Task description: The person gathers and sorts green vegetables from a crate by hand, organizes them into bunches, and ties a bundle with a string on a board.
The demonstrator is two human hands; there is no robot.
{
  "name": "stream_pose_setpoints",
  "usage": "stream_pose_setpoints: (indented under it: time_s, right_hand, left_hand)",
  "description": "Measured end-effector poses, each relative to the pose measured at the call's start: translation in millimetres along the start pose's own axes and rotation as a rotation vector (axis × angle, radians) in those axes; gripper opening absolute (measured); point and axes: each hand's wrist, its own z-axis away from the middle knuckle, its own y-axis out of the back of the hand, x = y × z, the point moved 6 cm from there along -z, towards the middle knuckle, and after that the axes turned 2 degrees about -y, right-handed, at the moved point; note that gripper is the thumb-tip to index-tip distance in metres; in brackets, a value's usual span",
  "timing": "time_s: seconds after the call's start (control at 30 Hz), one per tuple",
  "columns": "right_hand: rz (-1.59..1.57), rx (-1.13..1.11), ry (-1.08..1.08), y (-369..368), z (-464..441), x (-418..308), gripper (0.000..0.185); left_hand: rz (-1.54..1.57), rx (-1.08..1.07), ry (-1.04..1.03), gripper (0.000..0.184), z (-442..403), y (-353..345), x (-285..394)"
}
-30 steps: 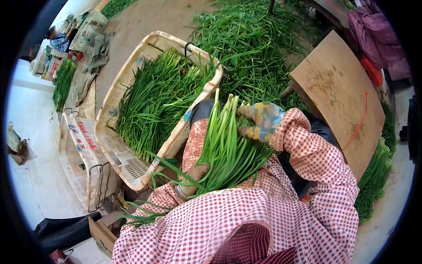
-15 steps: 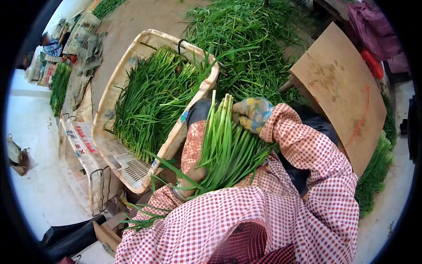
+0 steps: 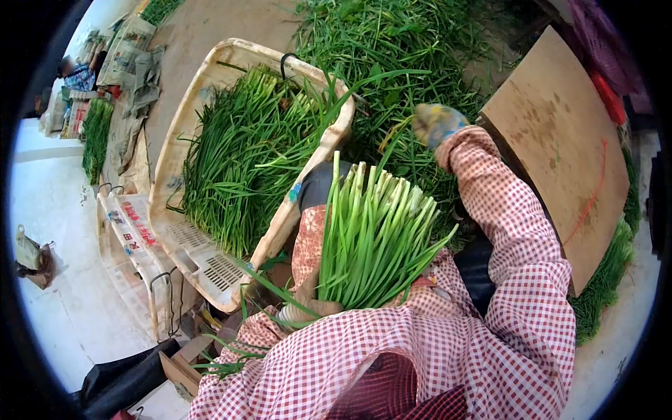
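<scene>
A bundle of green stalks [image 3: 374, 241] with pale cut ends fanned upward lies across my lap. My gloved left hand [image 3: 311, 301] is wrapped round its lower part, and long leaves trail out to the left. My right hand [image 3: 439, 126], in a patterned glove, is raised above and right of the bundle, over the edge of the loose green heap [image 3: 399, 63]. Its fingers are closed, with some thin yellowish leaves at them. A cream plastic basket [image 3: 162, 164] to the left contains laid-out green stalks [image 3: 238, 154].
A stained board [image 3: 560, 147] stands at the right, with more greens [image 3: 602, 287] beyond it. Another crate [image 3: 126, 231] is beside the basket. At the far upper left a person [image 3: 80, 75] is near sacks and a green bundle [image 3: 96, 140]. Purple cloth [image 3: 616, 42] is at the upper right.
My right hand has left the bundle and moved up and right to the heap. The bundle's pale ends now show spread out, and my left hand still holds it.
</scene>
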Motion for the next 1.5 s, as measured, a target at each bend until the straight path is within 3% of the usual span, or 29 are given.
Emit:
stream_pose_setpoints:
  time_s: [0.07, 0.13, 0.2, 0.23, 0.3, 0.4, 0.5, 0.57, 0.7, 0.83, 1.0, 1.1, 1.17, 1.2, 1.23, 1.27, 1.3, 1.33, 1.4, 1.47, 1.5]
  right_hand:
    - [-0.030, -0.004, -0.181, 7.3, -15.9, 38.5, 0.027]
    - [0.361, -0.010, -0.142, 2.9, -25.1, 69.9, 0.036]
    - [0.060, -0.278, -0.052, -16.8, 5.0, 63.7, 0.048]
    - [-0.193, -0.476, 0.148, -25.7, 23.4, 47.5, 0.049]
    - [-0.454, -0.653, 0.352, -22.5, 52.6, 9.9, 0.050]
    - [-0.095, -0.935, 0.177, -38.1, 77.0, -21.7, 0.049]
    - [0.136, -0.841, 0.267, -34.1, 82.5, -28.1, 0.047]
    - [-0.195, -0.700, 0.329, -22.6, 87.7, -37.9, 0.049]
    - [-0.074, -0.486, 0.438, -4.0, 119.8, -40.2, 0.037]
    - [0.161, -0.171, 0.588, -17.2, 146.8, -22.1, 0.043]
    - [-0.022, -0.185, 0.617, -41.1, 150.2, -15.4, 0.044]
    - [0.028, -0.176, 0.687, -34.9, 146.0, -27.2, 0.036]
    - [0.057, -0.126, 0.582, -16.8, 135.9, -35.7, 0.028]
    - [0.121, 0.138, 0.712, 0.9, 126.6, -41.8, 0.024]
    - [0.251, 0.050, 0.581, 23.7, 104.4, -46.8, 0.028]
    - [0.253, 0.225, 0.393, 56.8, 80.6, -59.6, 0.022]
    - [0.274, 0.584, 0.745, 98.2, 84.3, -75.8, 0.018]
    - [0.350, 0.800, 0.807, 151.9, 39.0, -77.1, 0.018]
    - [0.430, 1.018, 0.865, 163.9, 22.5, -90.4, 0.026]
    - [0.578, 0.826, 0.435, 96.8, 21.0, -76.7, 0.040]
    - [0.656, 0.499, 0.639, 74.2, 61.1, -87.6, 0.042]
  left_hand:
    - [-0.078, -0.045, -0.046, 0.096, 2.8, 14.4, -9.6]
    - [0.010, -0.047, -0.027, 0.092, 2.7, 18.6, -12.4]
    - [0.182, -0.069, -0.035, 0.080, -0.2, 17.6, -15.5]
    - [0.185, -0.071, -0.029, 0.080, -1.6, 17.8, -15.6]
    - [0.261, -0.116, 0.047, 0.077, -5.5, 15.9, -15.6]
    - [0.199, -0.101, 0.013, 0.077, -7.7, 12.9, -14.7]
    - [0.149, -0.085, -0.035, 0.078, -6.4, 6.9, -11.9]
    - [0.137, -0.073, -0.074, 0.079, -5.3, 4.1, -7.5]
    - [0.194, -0.014, -0.058, 0.081, -0.5, -1.4, -5.1]
    - [0.195, 0.020, -0.104, 0.080, 0.2, -1.2, -4.8]
    - [0.125, 0.085, -0.143, 0.081, 5.2, -13.6, 5.9]
    - [0.190, 0.091, -0.085, 0.083, 3.6, -11.9, 5.0]
    - [0.366, 0.024, -0.051, 0.087, 1.3, -20.2, 8.6]
    - [0.365, 0.028, -0.051, 0.087, 1.7, -16.1, 8.6]
    - [0.329, 0.027, -0.014, 0.088, 2.5, -9.1, 5.2]
    - [0.292, 0.025, 0.024, 0.089, 2.9, -2.6, 0.3]
    - [0.291, 0.028, 0.025, 0.089, 2.6, 3.9, -5.2]
    - [0.248, 0.026, -0.010, 0.089, 2.4, 11.0, -9.8]
    - [0.207, 0.022, -0.047, 0.089, 3.1, 13.2, -10.2]
    - [0.106, 0.023, -0.087, 0.087, 1.0, 7.8, -2.5]
    - [0.077, 0.021, -0.102, 0.086, 0.1, 4.2, 0.8]
